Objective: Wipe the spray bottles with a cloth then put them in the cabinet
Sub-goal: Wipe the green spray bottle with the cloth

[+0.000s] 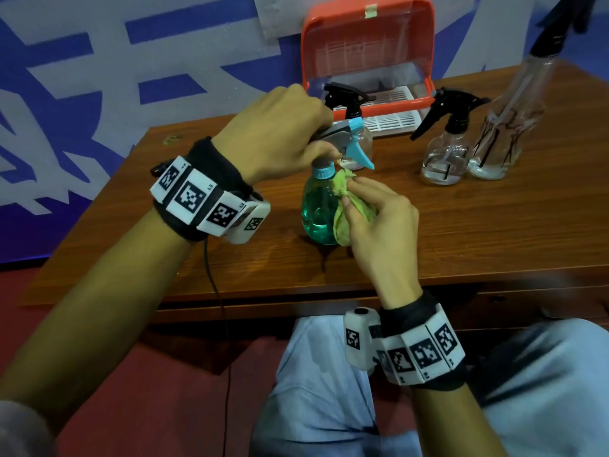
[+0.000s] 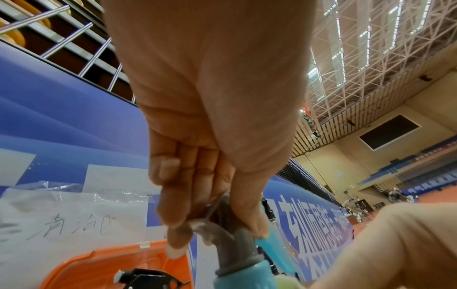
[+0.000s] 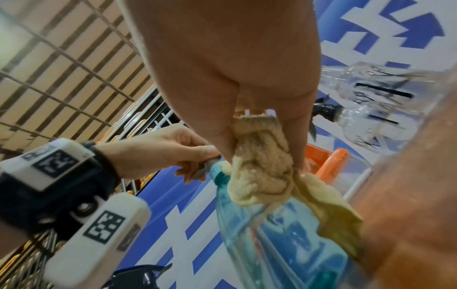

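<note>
Left hand (image 1: 280,133) curled round the sprayer (image 1: 342,135) of the green bottle (image 1: 318,209), upright on the table (image 1: 494,225). Right hand (image 1: 379,222) pinching a cloth (image 1: 342,222) against its side.

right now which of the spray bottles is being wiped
The green spray bottle with the blue trigger: the left hand holds its head and the right hand presses the cloth on it. The clear, black-topped ones stand untouched.

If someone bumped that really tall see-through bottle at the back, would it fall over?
Probably quite easily. The tall clear plastic spray bottle is narrow and high with only a little liquid at the bottom, so it likely feels light. It stands right beside the short clear spray bottle, so it might knock that one too.
</note>
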Tool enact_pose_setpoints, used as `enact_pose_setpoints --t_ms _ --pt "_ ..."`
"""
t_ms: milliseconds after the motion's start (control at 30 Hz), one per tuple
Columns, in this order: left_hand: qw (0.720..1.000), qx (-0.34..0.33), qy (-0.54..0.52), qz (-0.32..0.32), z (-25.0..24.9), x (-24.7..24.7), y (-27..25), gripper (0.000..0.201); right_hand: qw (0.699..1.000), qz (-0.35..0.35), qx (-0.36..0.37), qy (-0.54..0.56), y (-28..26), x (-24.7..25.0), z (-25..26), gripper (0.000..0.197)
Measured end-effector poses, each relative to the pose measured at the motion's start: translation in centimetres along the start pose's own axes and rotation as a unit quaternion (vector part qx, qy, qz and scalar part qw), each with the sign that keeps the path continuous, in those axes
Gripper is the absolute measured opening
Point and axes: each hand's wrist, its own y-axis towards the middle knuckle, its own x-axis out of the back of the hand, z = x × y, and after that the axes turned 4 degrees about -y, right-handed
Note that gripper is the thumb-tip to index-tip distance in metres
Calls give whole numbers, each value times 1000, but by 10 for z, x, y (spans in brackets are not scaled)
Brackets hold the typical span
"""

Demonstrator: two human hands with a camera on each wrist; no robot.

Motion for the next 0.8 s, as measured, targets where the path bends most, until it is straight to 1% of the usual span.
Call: enact_pose_setpoints --t_ms 100,200,267,333,400,467,567,633,733,800 --pt "1000 14 -12 -15 0 -2 4 44 997 -3 33 -65 -3 -4 14 32" --pt "999 36 -23 -25 0 -3 5 49 988 -2 64 -143 -10 -9 26 34" --pt "998 51 -28 -26 1 -5 6 51 979 15 71 -190 -18 -13 32 36" --pt "997 60 -35 -24 2 -7 7 50 975 41 74 -208 -26 -12 34 36" --pt "997 63 -46 -22 4 -8 7 48 977 67 72 -188 -27 -2 30 32" --pt "996 64 -53 -18 4 -9 6 47 986 76 54 -136 -21 14 25 29" --pt "997 67 -45 -15 3 -9 6 46 994 44 46 -92 -6 30 23 29" --pt "997 69 -41 -9 3 -10 7 46 994 27 61 -89 0 23 22 31" --pt "997 76 -28 -12 1 -13 8 43 993 43 66 -84 -1 4 16 34" --pt "996 89 -23 -20 -4 -17 7 42 994 44 63 -80 -4 1 10 32"
